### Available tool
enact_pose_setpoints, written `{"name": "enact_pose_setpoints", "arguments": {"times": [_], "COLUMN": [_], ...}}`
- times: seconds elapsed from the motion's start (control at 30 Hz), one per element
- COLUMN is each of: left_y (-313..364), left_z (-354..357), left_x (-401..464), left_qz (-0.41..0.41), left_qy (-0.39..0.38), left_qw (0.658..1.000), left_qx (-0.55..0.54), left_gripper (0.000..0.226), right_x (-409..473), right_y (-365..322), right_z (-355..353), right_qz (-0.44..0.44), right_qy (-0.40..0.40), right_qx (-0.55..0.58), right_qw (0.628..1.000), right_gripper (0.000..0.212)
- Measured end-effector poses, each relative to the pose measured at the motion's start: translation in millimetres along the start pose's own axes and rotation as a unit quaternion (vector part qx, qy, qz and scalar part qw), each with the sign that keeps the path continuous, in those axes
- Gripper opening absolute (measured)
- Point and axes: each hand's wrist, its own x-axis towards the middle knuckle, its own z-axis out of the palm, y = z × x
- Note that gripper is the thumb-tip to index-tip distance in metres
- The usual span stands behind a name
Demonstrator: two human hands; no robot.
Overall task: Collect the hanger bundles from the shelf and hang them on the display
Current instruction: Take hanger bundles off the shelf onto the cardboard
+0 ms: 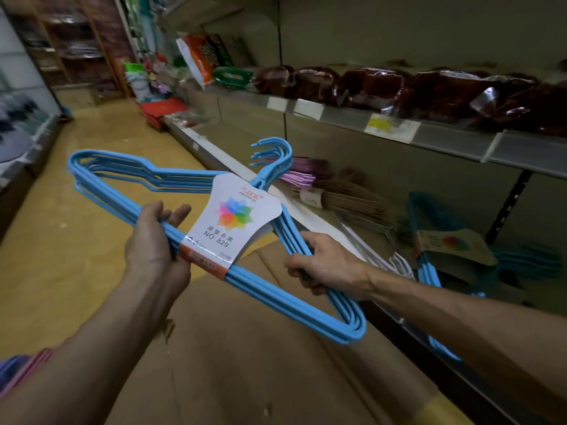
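Observation:
A bundle of blue hangers (122,176) with a white paper label (236,216) is held level in front of me, hooks pointing toward the shelf. My left hand (156,237) supports its bottom bar from beneath, fingers fairly straight. My right hand (325,265) grips the right shoulder of the bundle. On the lower shelf (310,222) lie a pink bundle (302,174), a beige bundle (346,200), a white bundle (395,262) and another blue bundle (429,271) with its label.
Cardboard boxes (245,363) lie on the floor below my arms. The upper shelf (445,139) carries dark red wrapped packs (429,90). A yellow-floored aisle (76,240) runs ahead on the left, with a glass counter (24,127) along it. Pink and purple hangers (21,372) show at the bottom left.

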Motion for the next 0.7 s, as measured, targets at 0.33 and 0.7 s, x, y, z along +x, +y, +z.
{"name": "enact_pose_setpoints", "arguments": {"times": [0.33,0.7], "left_y": [49,89], "left_z": [-66,-133], "left_x": [11,32], "left_qz": [0.065,0.015], "left_qy": [0.061,0.039], "left_qw": [0.996,0.985], "left_qx": [0.022,0.17], "left_gripper": [0.014,0.022], "right_x": [17,24], "right_y": [-38,-55], "right_z": [67,142], "right_qz": [0.118,0.118], "right_qy": [-0.298,-0.204], "right_qx": [0.302,0.285], "right_qw": [0.898,0.929], "right_gripper": [0.025,0.036]}}
